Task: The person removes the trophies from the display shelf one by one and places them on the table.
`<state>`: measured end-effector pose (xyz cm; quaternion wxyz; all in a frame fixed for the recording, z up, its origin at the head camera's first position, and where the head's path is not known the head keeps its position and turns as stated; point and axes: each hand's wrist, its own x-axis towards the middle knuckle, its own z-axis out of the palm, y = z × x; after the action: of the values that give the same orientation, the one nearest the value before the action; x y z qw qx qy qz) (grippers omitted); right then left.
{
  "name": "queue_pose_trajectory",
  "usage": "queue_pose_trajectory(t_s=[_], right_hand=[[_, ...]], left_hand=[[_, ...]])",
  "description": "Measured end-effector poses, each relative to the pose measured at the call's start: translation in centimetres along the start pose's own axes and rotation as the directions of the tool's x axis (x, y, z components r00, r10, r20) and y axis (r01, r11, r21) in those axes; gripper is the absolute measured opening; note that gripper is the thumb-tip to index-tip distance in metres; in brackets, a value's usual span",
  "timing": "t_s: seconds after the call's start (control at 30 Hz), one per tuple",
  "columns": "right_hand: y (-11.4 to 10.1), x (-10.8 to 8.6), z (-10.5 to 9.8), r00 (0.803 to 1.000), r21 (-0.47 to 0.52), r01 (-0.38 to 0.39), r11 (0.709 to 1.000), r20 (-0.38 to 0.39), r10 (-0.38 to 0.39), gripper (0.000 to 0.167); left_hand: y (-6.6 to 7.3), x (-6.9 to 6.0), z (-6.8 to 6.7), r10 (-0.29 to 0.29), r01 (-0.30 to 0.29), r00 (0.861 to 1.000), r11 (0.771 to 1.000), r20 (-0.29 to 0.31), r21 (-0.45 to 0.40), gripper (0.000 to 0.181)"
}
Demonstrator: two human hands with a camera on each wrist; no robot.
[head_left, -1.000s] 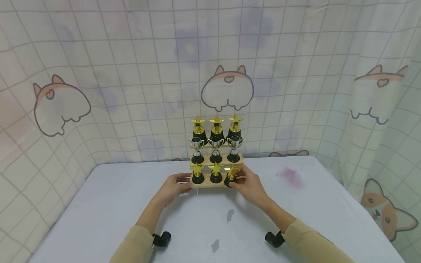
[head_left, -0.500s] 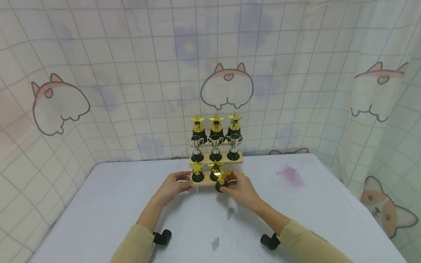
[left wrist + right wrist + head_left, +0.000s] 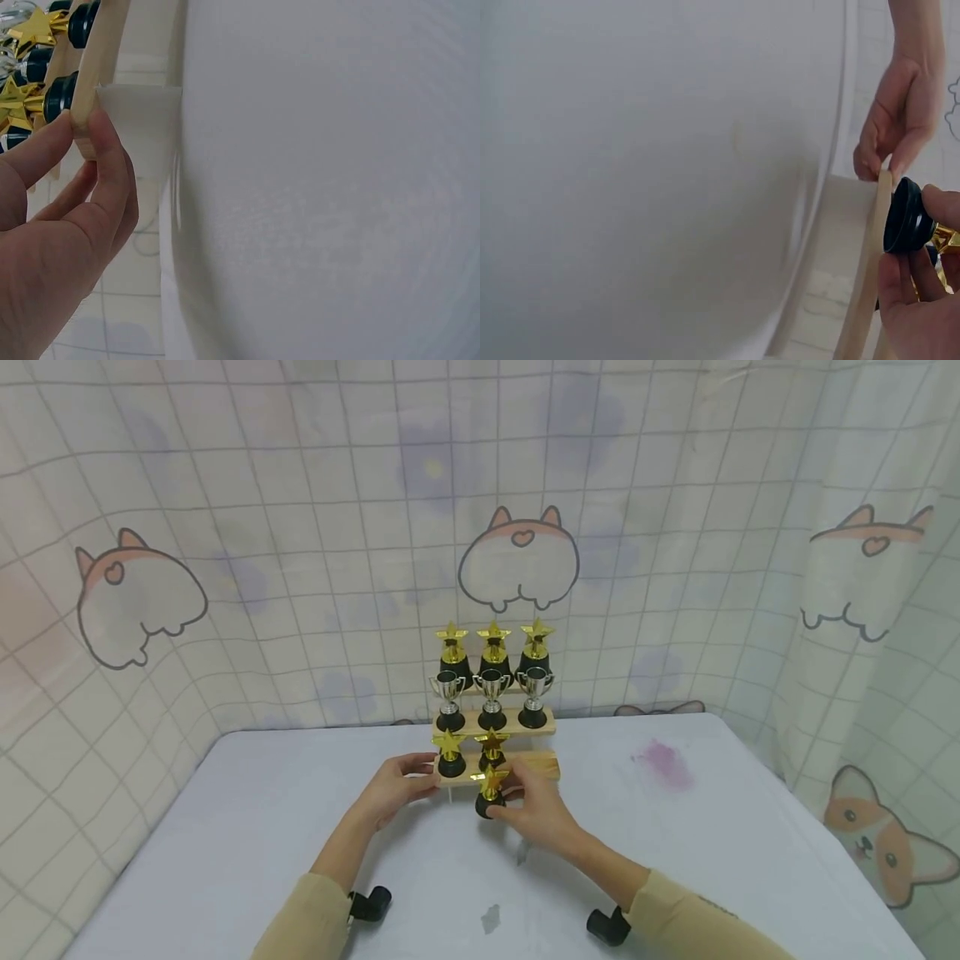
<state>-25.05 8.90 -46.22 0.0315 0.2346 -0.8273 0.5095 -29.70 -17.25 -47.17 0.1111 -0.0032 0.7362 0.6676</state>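
Observation:
A tiered wooden rack point(image 3: 547, 766) stands at the back of the table. My left hand point(image 3: 396, 789) pinches the left end of its lowest shelf point(image 3: 88, 90) between thumb and fingers. In my right hand point(image 3: 542, 806) I hold a small gold star trophy point(image 3: 491, 785) by its black base point(image 3: 907, 217), just in front of that shelf. Two star trophies stay on the lowest shelf, one at the left point(image 3: 451, 752) and one in the middle point(image 3: 491, 743), the latter partly hidden. The shelf's right end is bare wood.
Three silver cups point(image 3: 492, 697) stand on the middle shelf. Three larger gold star trophies point(image 3: 494, 652) occupy the top shelf. Behind the white table point(image 3: 262, 827) hangs a checked curtain point(image 3: 322, 568). Each wrist wears a black camera mount point(image 3: 371, 903).
My right hand has lifted the right-hand star trophy off the lowest shelf and brought it left and toward me. The left hand keeps its grip on the shelf end.

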Motion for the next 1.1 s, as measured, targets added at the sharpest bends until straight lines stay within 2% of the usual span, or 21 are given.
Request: queue_pose_trajectory(t_s=[0.43, 0.67, 0.93, 1.1], right_hand=[[0.0, -0.5, 1.3, 0.999, -0.023, -0.001, 1.0, 0.053, 0.002, 0.045], [0.0, -0.5, 1.9, 0.99, -0.063, -0.081, 0.995, 0.113, 0.088, 0.05], [0.3, -0.1, 2.8, 0.981, -0.09, -0.081, 0.993, 0.168, 0.095, 0.044], [0.3, 0.4, 2.8, 0.968, -0.157, -0.092, 0.983, 0.219, 0.126, 0.041]], left_hand=[[0.0, -0.1, 0.0, 0.01, -0.01, 1.0, 1.0, 0.0, 0.003, 0.05], [-0.3, -0.1, -0.1, 0.032, -0.032, 0.999, 0.999, 0.026, -0.01, 0.05], [-0.6, -0.1, -0.1, 0.027, -0.027, 0.999, 0.999, 0.016, -0.023, 0.049], [-0.3, -0.2, -0.1, 0.031, -0.031, 0.999, 0.999, 0.029, -0.02, 0.049]])
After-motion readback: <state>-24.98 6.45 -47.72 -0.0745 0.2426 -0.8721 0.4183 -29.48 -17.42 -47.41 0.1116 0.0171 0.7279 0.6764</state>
